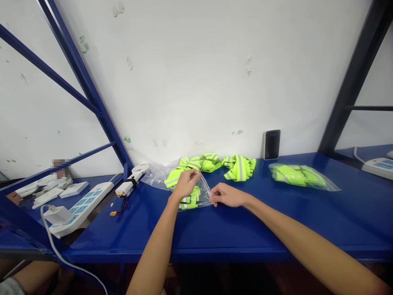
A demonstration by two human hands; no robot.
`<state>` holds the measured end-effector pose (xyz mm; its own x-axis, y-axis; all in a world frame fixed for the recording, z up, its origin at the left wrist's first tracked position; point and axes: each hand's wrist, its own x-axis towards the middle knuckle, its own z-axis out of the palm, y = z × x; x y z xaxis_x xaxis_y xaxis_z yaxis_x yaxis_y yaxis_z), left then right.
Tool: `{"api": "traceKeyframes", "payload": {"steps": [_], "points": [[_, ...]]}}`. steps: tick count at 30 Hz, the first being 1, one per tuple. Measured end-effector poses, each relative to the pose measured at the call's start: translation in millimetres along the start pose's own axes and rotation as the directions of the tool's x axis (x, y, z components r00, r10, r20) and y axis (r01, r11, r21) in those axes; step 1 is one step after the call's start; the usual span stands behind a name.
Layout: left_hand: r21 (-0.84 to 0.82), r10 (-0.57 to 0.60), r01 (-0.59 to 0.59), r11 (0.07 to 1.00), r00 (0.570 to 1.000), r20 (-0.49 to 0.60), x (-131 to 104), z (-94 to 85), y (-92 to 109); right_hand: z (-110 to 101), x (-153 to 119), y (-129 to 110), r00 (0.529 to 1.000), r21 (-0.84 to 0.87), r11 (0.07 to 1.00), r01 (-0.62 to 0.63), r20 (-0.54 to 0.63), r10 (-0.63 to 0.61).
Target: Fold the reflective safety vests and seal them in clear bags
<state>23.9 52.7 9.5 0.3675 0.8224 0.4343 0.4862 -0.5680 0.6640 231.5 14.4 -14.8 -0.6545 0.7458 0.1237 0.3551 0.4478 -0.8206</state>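
A clear plastic bag [205, 196] with a folded neon-yellow reflective strap [194, 196] inside lies on the blue table [245, 235]. My left hand [186, 184] pinches the bag's upper edge, above the strap. At the bag's right corner, my right hand [225, 195] has its fingers closed on the plastic. Loose yellow straps with silver stripes [211, 162] are heaped just behind, beside another rolled strap [239, 167]. Another clear bag [150, 176] is spread out behind my left hand, partly under the straps.
A bagged yellow strap [299, 175] lies to the right. A dark-screened device [272, 144] stands against the wall. At left are a white fan device with wires [129, 186], a power strip [82, 207], a blue frame post [107, 123] and another person's arm [37, 274].
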Motion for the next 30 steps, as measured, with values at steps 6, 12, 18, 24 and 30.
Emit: {"api": "traceKeyframes", "payload": {"steps": [6,12,18,24,30], "points": [[0.032,0.018,-0.016,0.999,0.998,-0.06,0,0.5,-4,5,2,-2,0.995,0.122,0.993,-0.005,-0.095,0.017],[0.054,0.039,-0.037,0.998,0.998,-0.043,0,1.5,-3,15,11,5,0.979,0.257,0.963,-0.079,-0.164,0.124],[0.044,0.046,-0.044,0.998,0.997,-0.056,-2,1.0,-1,11,8,0,0.978,0.183,0.983,-0.033,-0.198,0.07],[0.023,0.044,-0.043,0.999,0.998,-0.033,-2,2.9,1,13,11,-3,0.967,0.248,0.963,-0.104,-0.202,0.156],[0.026,0.08,-0.079,0.997,0.997,-0.015,-4,1.2,7,16,17,8,0.957,0.356,0.933,-0.06,-0.243,0.155]]}}
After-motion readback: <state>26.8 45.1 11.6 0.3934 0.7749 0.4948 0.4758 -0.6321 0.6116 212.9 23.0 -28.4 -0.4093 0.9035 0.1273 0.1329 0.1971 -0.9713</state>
